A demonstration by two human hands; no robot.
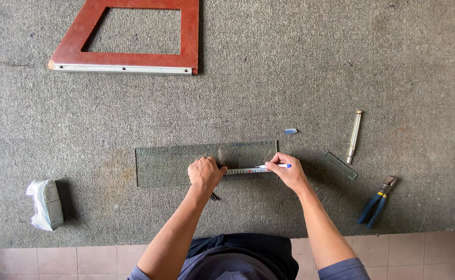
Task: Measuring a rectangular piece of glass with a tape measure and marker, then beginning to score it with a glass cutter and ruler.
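At the frame's centre the left hand (205,173) presses a tape measure (243,170) flat on the glass strip (186,163) while the right hand (288,171) pinches a marker (282,166), best kept steady against the tape.

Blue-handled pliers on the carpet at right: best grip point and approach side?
Likely the two blue handles, from above. The pliers lie flat on the grey carpet, handles pointing down-left toward the tiled edge, jaws up-right. The handles are the long part and splay slightly, so one hand can close around both. Nothing crowds them.
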